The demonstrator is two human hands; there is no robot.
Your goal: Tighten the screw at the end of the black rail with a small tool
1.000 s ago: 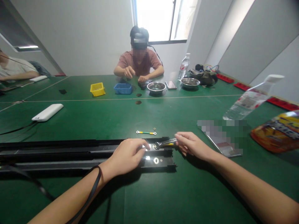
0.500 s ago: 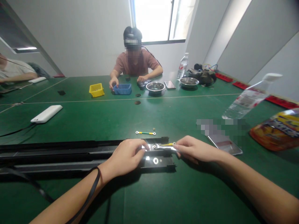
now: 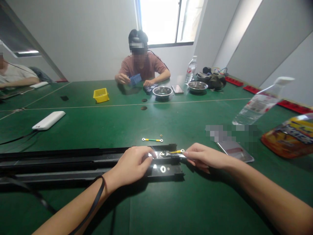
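Note:
Two long black metal rails lie side by side across the table in front of me. My left hand is closed over the far rail near its right end, thumb and fingers against the metal. In my right hand is the handle of a silver wrench, its head at a small nut on that rail. A yellow wire lead with a ring terminal runs along the wrench. Beyond the rails lie a green-and-yellow wire lead with ring ends and a small brass-coloured nut.
To the right are a phone, a clear water bottle and an orange-labelled bottle. A white power bank sits left. Across the table, a person holds a blue bin near a yellow bin and steel bowls.
The person opposite has lifted and tilted the blue bin off the table. My right hand and the wrench have shifted only slightly; my left hand stays put.

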